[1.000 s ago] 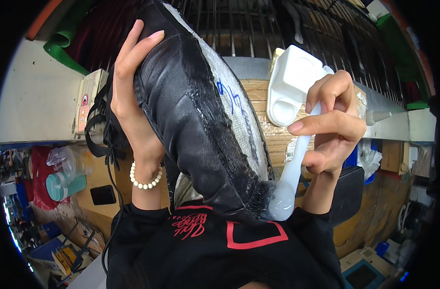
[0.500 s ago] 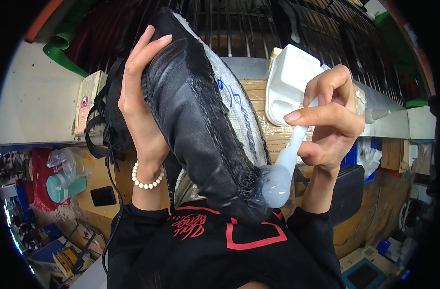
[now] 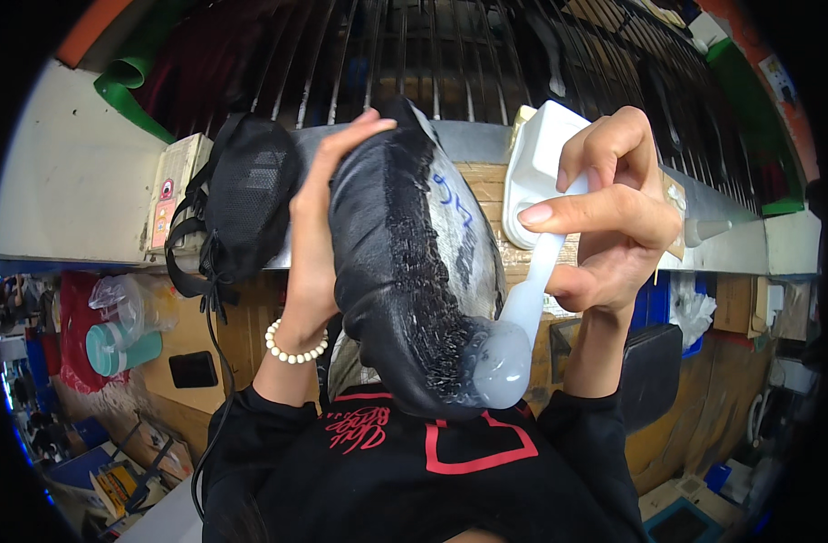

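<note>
Black shoe upper on its last fills the middle of the view, bottom side turned up twd the camera, toe end low near the chest. Rough, scuffed black margin runs along its edge w/ a pale insole board beside it, blue pen marks on that board

Left hand is wrapped round the far side of the upper, fingers spread & curled over the top, thumb side hidden behind; white bead bracelet on that wrist. Right hand pinches the pale handle of a glue brush betw thumb, index & the fingers behind, closed firmly on it. Brush head, loaded w/ whitish glue, is touching the lasted margin at the toe end

Behind: a white glue tub just beside the right hand on the wooden bench, a black mesh pouch w/ straps to the left, metal rack bars above, a teal cup low left

To do this step well, in my judgement: keep the shoe braced steady w/ the left hand, work the brush along the roughened band only, thin even coat, no gaps at the toe curve, and keep glue off the finished leather below the margin. Reload from the tub before the brush runs dry
</note>
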Available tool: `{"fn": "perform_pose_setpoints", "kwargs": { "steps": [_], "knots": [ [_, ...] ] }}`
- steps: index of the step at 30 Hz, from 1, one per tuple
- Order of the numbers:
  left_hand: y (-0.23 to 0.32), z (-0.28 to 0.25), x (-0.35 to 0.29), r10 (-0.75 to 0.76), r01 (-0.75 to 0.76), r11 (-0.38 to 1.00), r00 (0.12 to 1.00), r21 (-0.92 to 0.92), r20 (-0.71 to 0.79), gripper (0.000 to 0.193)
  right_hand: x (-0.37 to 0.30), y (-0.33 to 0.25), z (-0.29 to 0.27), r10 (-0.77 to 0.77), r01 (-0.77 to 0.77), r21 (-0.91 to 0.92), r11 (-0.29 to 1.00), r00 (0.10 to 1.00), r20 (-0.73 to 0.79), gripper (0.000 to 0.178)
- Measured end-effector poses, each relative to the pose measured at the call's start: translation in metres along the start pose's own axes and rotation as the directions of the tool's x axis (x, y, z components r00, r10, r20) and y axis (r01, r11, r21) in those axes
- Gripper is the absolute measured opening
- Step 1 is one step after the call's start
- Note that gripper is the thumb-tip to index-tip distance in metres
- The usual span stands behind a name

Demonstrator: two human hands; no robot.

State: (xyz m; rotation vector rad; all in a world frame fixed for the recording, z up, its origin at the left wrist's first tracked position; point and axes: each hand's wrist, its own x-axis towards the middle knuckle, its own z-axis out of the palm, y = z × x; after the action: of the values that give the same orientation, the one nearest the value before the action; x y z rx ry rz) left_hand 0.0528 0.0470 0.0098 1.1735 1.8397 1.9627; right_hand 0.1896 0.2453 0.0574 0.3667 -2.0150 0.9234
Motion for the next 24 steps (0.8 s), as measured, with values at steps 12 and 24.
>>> {"fn": "perform_pose_setpoints", "kwargs": {
  "steps": [12,24],
  "knots": [
    [-0.012,0.002,-0.043,-0.225,0.473,0.702,0.856,-0.532,0.465,0.065,0.022,0.012,0.017,-0.050,0.046,0.085,0.995,0.997,0.054,0.046],
    [-0.019,0.014,-0.065,-0.298,0.625,0.428,0.779,-0.652,0.551,0.063,0.030,0.015,0.021,0.016,-0.031,0.113,0.993,0.990,0.138,0.041]
  ]
}}
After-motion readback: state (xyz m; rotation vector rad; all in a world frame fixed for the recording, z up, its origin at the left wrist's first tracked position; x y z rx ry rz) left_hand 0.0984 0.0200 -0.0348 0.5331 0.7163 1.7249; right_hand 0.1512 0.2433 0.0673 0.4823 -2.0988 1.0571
